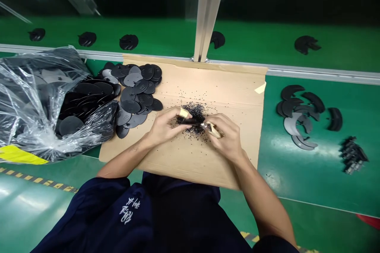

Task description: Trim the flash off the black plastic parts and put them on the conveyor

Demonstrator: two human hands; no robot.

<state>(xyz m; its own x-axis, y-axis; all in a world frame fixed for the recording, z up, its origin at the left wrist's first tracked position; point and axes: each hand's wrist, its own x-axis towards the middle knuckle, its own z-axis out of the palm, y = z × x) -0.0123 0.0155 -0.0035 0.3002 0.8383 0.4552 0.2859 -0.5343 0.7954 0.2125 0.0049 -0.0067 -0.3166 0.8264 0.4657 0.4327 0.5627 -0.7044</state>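
My left hand point(166, 126), with a pale tape wrap on one finger, is shut around a small black moulded piece point(187, 121). My right hand point(225, 136) grips a small knife with a tan handle point(214, 130), and its metal tip meets the end of the black piece. Below both hands, a heap of black crumbs point(190, 112) lies on a flattened cardboard sheet point(231, 99). More crumbs are scattered around it. Several black discs point(136, 95) lie in a loose pile left of my left hand.
A clear plastic bag point(35, 102) full of black discs lies at the left. Black C-shaped pieces point(297, 114) and a small stack of black parts point(353, 156) sit on the green bench at the right. A metal rail point(308, 69) and an upright post point(208, 12) stand beyond the cardboard.
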